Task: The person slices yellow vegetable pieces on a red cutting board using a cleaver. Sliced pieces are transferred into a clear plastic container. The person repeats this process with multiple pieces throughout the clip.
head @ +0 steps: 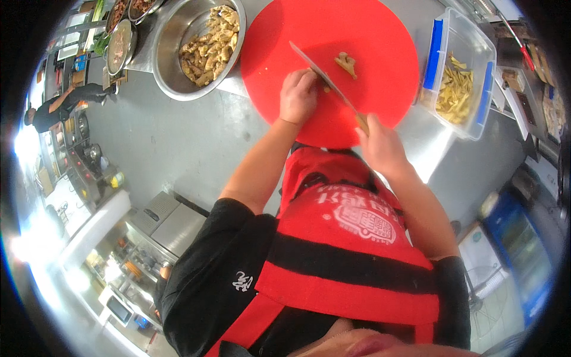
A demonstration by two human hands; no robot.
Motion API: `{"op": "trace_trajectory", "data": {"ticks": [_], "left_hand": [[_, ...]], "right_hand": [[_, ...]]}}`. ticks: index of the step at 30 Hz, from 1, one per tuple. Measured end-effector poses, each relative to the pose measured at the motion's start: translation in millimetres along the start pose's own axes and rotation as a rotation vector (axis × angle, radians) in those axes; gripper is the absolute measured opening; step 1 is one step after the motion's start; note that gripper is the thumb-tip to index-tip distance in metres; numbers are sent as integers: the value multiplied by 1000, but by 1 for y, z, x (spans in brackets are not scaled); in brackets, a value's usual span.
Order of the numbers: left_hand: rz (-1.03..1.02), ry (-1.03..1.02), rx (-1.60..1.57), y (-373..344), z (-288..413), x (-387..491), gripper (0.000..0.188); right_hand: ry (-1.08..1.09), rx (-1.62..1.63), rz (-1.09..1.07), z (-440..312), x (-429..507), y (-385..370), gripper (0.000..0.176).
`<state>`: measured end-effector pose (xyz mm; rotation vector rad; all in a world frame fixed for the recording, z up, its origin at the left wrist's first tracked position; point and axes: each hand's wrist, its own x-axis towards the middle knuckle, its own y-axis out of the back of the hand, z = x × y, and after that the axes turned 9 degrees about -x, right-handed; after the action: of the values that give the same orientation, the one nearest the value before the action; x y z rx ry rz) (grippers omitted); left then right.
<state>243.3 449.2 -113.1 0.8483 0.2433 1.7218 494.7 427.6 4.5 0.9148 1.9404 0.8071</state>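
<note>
On the round red cutting board [276, 40], my right hand [383, 145] grips the wooden handle of a kitchen knife [332, 83]. The blade slants up and left, its edge beside my left fingertips. My left hand [298, 96] is curled low on the board, holding a small piece that looks like ginger [313, 71], mostly hidden by fingers and blade. A knob of ginger [345, 64] lies right of the blade. Small bits are scattered near the knife. A steel bowl [163, 58] of ginger roots [209, 53] stands left of the board.
Right of the board is a clear plastic box [486, 53] with blue clips, holding sliced ginger [455, 93]. Metal bowls [120, 47] with food stand at the upper left. A person [67, 102] in dark clothes is farther off at the left. Shelves and a blue-framed cooler [519, 254] surround the floor.
</note>
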Motion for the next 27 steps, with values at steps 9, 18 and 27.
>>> {"op": "trace_trajectory", "data": {"ticks": [9, 18, 27], "left_hand": [[-3, 15, 14, 3, 2, 0, 26], [8, 25, -17, 3, -1, 1, 22], [17, 7, -19, 5, 7, 4, 25]], "right_hand": [[-14, -21, -35, -17, -24, 28, 28], [42, -16, 13, -2, -14, 21, 28], [11, -28, 6, -12, 3, -4, 28]]}}
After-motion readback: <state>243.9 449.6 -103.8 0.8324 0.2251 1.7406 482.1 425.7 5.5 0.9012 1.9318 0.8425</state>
